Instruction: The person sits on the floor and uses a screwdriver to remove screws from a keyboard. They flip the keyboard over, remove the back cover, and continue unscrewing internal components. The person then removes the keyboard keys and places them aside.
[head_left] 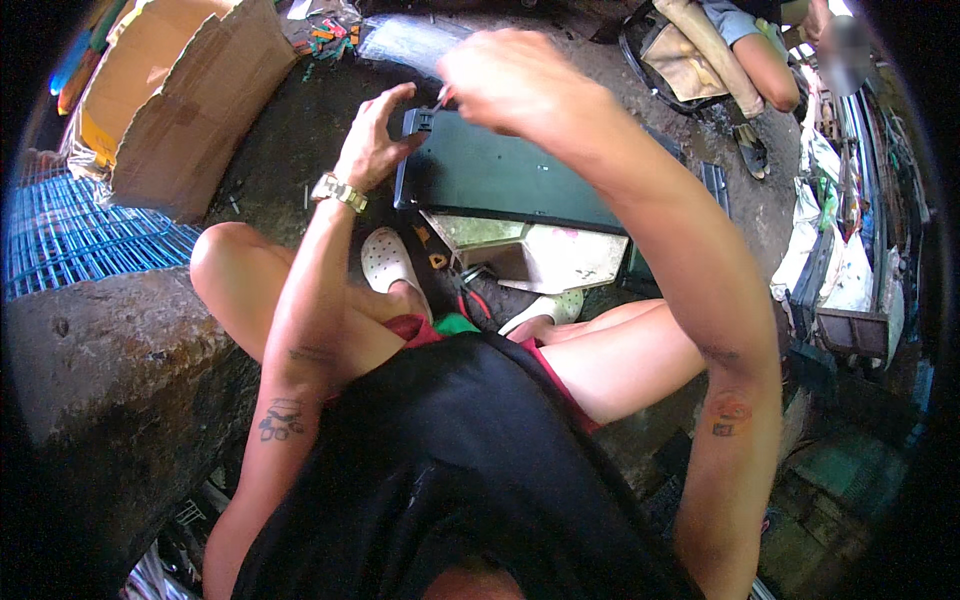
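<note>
A dark rectangular flat panel (520,175), like the casing of a screen, lies in front of my legs. At its far left corner is a small black block-like part (424,121). My left hand (370,140), with a metal watch on the wrist, is beside that corner. Its fingers are spread and the thumb rests against the edge. My right hand (515,80), smeared by motion, is closed above the panel. From it a thin tool (441,99) with a bit of red points down at the corner part; its handle is hidden in my fist.
Red-handled pliers (474,298) lie between my white clogs (388,262), near a whitish panel piece (560,255). At left are an open cardboard box (205,110) and a blue wire rack (105,235). Another person's leg (765,70) and a bag (680,62) are at far right.
</note>
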